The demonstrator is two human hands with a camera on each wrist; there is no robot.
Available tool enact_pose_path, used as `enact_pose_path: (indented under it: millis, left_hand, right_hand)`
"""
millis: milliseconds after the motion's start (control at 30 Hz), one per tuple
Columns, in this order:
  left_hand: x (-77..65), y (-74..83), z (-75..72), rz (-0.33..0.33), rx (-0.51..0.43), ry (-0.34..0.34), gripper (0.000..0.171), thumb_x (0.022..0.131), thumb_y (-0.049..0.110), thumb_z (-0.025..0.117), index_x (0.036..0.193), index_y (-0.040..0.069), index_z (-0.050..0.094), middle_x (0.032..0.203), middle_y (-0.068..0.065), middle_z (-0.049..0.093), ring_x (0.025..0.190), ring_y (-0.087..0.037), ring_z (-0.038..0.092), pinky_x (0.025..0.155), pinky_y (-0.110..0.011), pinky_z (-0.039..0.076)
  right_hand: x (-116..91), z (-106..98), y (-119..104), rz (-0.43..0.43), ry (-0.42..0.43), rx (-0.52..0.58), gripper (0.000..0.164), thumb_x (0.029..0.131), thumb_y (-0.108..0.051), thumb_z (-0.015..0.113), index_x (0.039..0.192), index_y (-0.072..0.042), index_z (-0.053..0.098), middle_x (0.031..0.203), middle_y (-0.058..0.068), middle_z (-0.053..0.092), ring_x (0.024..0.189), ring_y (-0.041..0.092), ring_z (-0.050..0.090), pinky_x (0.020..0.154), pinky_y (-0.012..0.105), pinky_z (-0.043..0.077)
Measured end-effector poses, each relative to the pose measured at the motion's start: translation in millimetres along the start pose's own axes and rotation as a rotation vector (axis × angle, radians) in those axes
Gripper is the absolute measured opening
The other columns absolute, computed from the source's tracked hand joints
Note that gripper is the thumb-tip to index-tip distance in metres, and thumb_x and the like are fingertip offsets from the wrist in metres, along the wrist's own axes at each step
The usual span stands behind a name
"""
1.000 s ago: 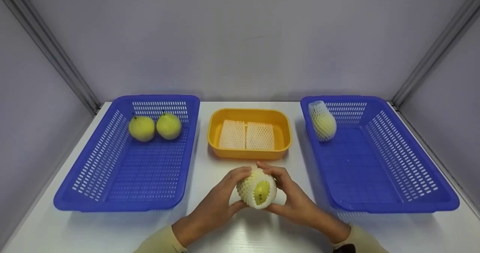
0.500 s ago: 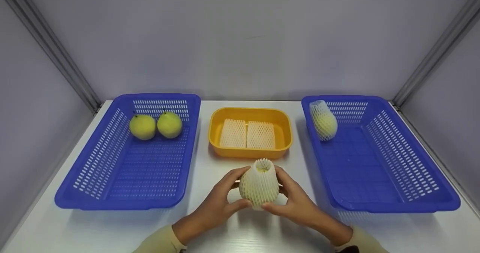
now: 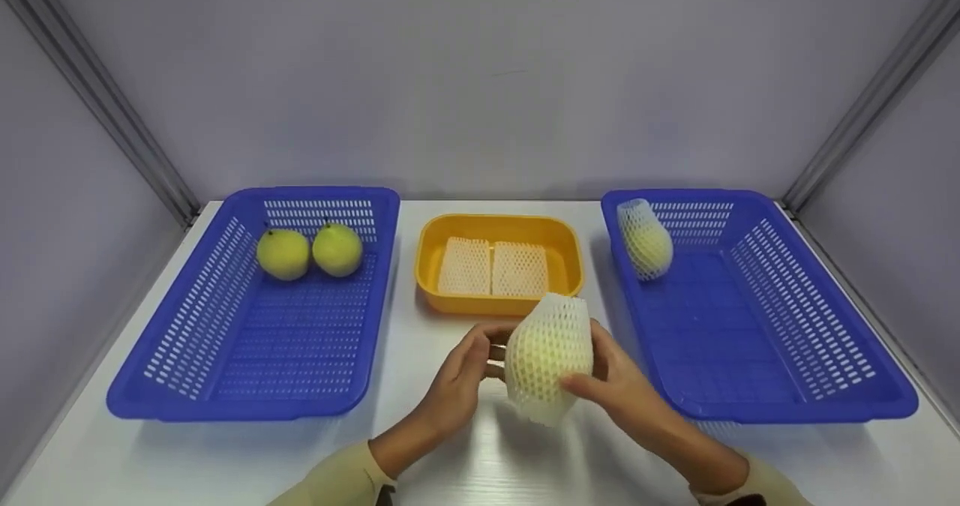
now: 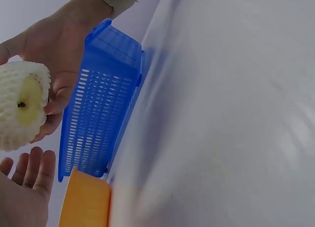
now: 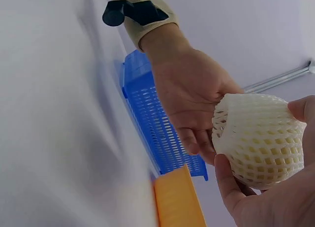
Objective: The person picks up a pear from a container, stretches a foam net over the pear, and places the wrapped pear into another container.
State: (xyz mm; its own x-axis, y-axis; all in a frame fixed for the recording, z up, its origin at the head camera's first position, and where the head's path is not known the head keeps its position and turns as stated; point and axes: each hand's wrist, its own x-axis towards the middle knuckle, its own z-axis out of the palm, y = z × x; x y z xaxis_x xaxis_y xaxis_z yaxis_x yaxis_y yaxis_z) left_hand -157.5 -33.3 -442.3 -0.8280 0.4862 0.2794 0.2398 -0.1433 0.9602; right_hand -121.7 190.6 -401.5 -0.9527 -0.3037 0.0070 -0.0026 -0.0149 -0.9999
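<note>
A small enclosed work booth [image 3: 480,79] is shown, of the kind set up in a lab or workshop; which of the two cannot be told. A white worktop [image 3: 480,483] is bounded by a plain back panel [image 3: 480,131], a left panel [image 3: 60,229] and a right panel [image 3: 900,214], and the rear corners are lined with metal profiles [image 3: 91,82]. A left blue basket [image 3: 381,303] and a right blue basket [image 3: 795,414] are set out almost symmetrically, with a yellow tray [image 3: 480,305] placed between them. A packing station is suggested by the bare pears [image 3: 337,251] and foam nets [image 3: 465,267] kept apart.
</note>
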Motion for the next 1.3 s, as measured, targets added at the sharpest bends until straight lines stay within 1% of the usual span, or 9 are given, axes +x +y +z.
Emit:
enact_pose_path:
  millis: [100, 200, 333, 467, 567, 700, 933, 1033, 1300]
  left_hand:
    - [7.5, 0.4, 10.4, -0.129, -0.078, 0.06, 0.035, 0.113, 0.019, 0.035, 0.131, -0.005, 0.052, 0.118, -0.015, 0.061, 0.103, -0.033, 0.066, 0.086, -0.038, 0.059]
    - [13.9, 0.0, 23.5, -0.261, -0.122, 0.074, 0.027, 0.11, 0.016, 0.046, 0.126, -0.006, 0.054, 0.11, -0.014, 0.065, 0.1, -0.036, 0.069, 0.084, -0.038, 0.06]
    - [23.6, 1.1, 45.1, -0.398, -0.147, 0.029, 0.025, 0.106, 0.013, 0.054, 0.122, -0.006, 0.056, 0.107, -0.017, 0.066, 0.096, -0.037, 0.072, 0.08, -0.039, 0.062]
    - [34.4, 3.6, 67.0, -0.491, -0.153, -0.069, 0.028, 0.104, 0.018, 0.057, 0.121, -0.004, 0.057, 0.108, -0.019, 0.069, 0.091, -0.031, 0.074, 0.077, -0.038, 0.062]
    - [40.7, 4.6, 81.4, -0.518, -0.16, -0.145, 0.029, 0.105, 0.022, 0.057, 0.12, -0.003, 0.058, 0.108, -0.019, 0.071, 0.091, -0.03, 0.074, 0.076, -0.037, 0.062]
    - [46.3, 5.0, 99.2, -0.539, -0.178, -0.186, 0.029, 0.105, 0.022, 0.058, 0.118, -0.004, 0.062, 0.102, -0.015, 0.073, 0.09, -0.033, 0.074, 0.073, -0.039, 0.063]
    - [54.1, 4.7, 127.5, -0.557, -0.207, -0.173, 0.027, 0.105, 0.024, 0.058, 0.105, -0.001, 0.069, 0.089, -0.006, 0.071, 0.084, -0.032, 0.074, 0.065, -0.039, 0.062]
    - [55.1, 3.6, 134.2, -0.548, -0.215, -0.16, 0.026, 0.105, 0.022, 0.058, 0.099, 0.0, 0.069, 0.088, -0.008, 0.071, 0.079, -0.029, 0.074, 0.061, -0.037, 0.062]
    - [53.6, 0.5, 142.0, -0.521, -0.224, -0.137, 0.024, 0.104, 0.014, 0.061, 0.083, 0.002, 0.062, 0.084, -0.011, 0.073, 0.065, -0.014, 0.067, 0.051, -0.028, 0.057]
  right_hand:
    - [0, -10, -12, -0.018, 0.042, 0.011, 0.089, 0.089, -0.015, 0.072, 0.156, 0.006, 0.018, 0.129, 0.015, 0.055, 0.113, 0.021, 0.06, 0.096, 0.032, 0.053]
    - [0, -20, -27, -0.028, 0.076, 0.019, 0.089, 0.089, -0.012, 0.071, 0.158, 0.002, 0.016, 0.131, 0.014, 0.053, 0.113, 0.02, 0.06, 0.098, 0.031, 0.052]
    - [1, -35, -46, -0.01, 0.112, -0.011, 0.083, 0.095, -0.016, 0.067, 0.159, -0.003, 0.016, 0.135, 0.014, 0.051, 0.115, 0.02, 0.059, 0.1, 0.028, 0.051]
    - [4, -54, -64, 0.002, 0.143, -0.011, 0.075, 0.099, -0.012, 0.061, 0.159, -0.005, 0.015, 0.133, 0.011, 0.053, 0.115, 0.02, 0.06, 0.1, 0.027, 0.051]
    - [9, -69, -74, 0.004, 0.165, -0.023, 0.071, 0.101, -0.011, 0.057, 0.159, -0.005, 0.015, 0.133, 0.008, 0.053, 0.116, 0.018, 0.061, 0.099, 0.026, 0.051]
    - [19, -88, -86, 0.021, 0.188, -0.076, 0.071, 0.104, -0.016, 0.056, 0.159, -0.006, 0.012, 0.139, 0.009, 0.048, 0.12, 0.017, 0.058, 0.1, 0.025, 0.05]
    - [43, -119, -114, 0.051, 0.335, -0.181, 0.077, 0.103, -0.027, 0.062, 0.157, 0.001, 0.014, 0.143, 0.013, 0.041, 0.126, 0.02, 0.05, 0.094, 0.019, 0.051]
    - [52, -130, -122, 0.082, 0.4, -0.246, 0.084, 0.102, -0.035, 0.063, 0.159, 0.0, 0.012, 0.149, 0.015, 0.037, 0.133, 0.026, 0.044, 0.097, 0.021, 0.05]
    - [79, -168, -109, 0.167, 0.509, -0.425, 0.093, 0.099, -0.049, 0.062, 0.159, 0.0, 0.01, 0.148, 0.017, 0.036, 0.132, 0.031, 0.047, 0.099, 0.028, 0.052]
